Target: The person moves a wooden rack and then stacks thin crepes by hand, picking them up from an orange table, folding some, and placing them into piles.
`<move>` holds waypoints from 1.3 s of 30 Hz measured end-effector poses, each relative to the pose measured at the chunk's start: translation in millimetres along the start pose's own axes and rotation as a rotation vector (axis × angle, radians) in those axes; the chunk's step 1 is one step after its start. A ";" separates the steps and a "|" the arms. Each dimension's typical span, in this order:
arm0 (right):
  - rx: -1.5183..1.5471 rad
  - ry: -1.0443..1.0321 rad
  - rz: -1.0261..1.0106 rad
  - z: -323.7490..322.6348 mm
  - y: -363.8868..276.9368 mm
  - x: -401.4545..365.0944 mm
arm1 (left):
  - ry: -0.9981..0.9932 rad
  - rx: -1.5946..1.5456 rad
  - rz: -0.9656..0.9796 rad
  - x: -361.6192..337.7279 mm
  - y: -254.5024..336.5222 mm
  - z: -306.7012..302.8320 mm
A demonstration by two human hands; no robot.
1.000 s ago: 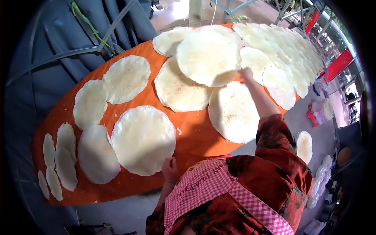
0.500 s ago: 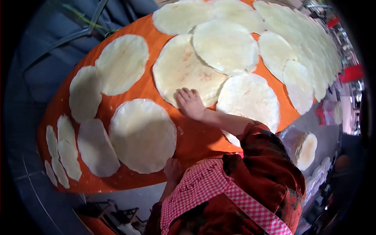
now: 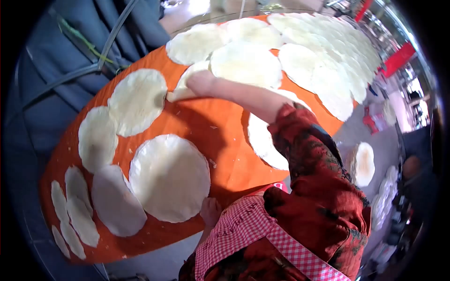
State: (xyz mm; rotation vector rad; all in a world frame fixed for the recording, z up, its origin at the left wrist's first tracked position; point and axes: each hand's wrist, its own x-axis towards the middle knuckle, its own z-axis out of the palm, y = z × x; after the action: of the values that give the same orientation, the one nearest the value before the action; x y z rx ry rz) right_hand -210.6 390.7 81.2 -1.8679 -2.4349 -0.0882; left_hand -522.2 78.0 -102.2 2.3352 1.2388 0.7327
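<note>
1. R hand (image 3: 202, 82) is pinching the rim of a sheet (image 3: 179, 94) at far-mid table (image 3: 211, 131). The sheet is curling up: prob. thin, light, brittle, so best held at the rim.
2. L hand (image 3: 209, 210) is resting at the near edge; can't tell its grip.
3. Discs (image 3: 169, 177) are crowding all round, w/ a bare patch mid-table giving room.

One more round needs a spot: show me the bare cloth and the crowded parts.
Widest bare orange cloth lies mid-table, bordered by the big near round, the left round, the right hand gripping a lifted round, and the round under the sleeve. Crowded: the overlapping far rounds and small near-left rounds.
</note>
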 end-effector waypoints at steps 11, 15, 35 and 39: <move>0.313 -0.036 -0.327 -319.7 -191.0 -69.7 | 0.470 -1.294 -0.508 31.3 -115.2 -247.3; 0.529 -0.248 -0.426 -291.1 -247.2 -10.9 | 0.258 -1.471 -0.589 -14.7 -145.7 -254.2; 0.918 -0.293 -0.122 41.1 -439.6 -172.0 | 0.384 -2.119 -0.466 -47.5 -148.2 -167.3; 1.004 -0.211 -0.166 60.6 -426.5 -176.3 | 0.267 -1.863 -0.459 -49.9 -141.6 -175.2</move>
State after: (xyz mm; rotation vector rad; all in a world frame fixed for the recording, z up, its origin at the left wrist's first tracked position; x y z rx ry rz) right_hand -578.4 116.1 3.9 -1.2328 -2.0619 1.1325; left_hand -743.0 128.3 -57.4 0.4325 0.4955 1.2029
